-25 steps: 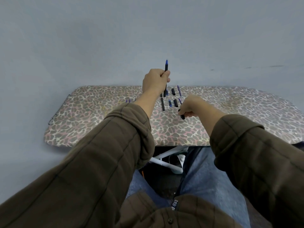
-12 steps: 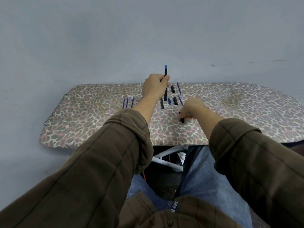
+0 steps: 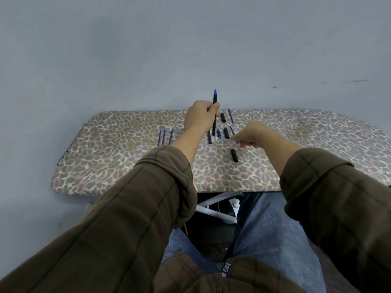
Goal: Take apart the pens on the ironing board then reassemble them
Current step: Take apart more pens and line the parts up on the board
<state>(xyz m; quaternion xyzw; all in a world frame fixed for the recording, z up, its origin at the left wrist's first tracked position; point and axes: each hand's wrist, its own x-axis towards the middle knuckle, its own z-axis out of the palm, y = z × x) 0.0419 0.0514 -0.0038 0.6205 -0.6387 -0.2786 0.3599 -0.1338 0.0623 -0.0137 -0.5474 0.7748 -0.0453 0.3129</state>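
The right hand (image 3: 251, 137) has let go of the black cap (image 3: 234, 155), which now lies on the ironing board (image 3: 127, 166) just below its loosely curled, seemingly empty fingers. The left hand (image 3: 200, 118) still grips the uncapped pen (image 3: 214, 100) upright, so its disassembly looks under way.

Soft, even, cool light falls with no glare and only faint shadows. The wide lens bends the edges. The right hand (image 3: 251, 134) looks slightly motion-blurred.

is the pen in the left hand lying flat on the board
No, the left hand grips the pen upright, its blue tip pointing up.
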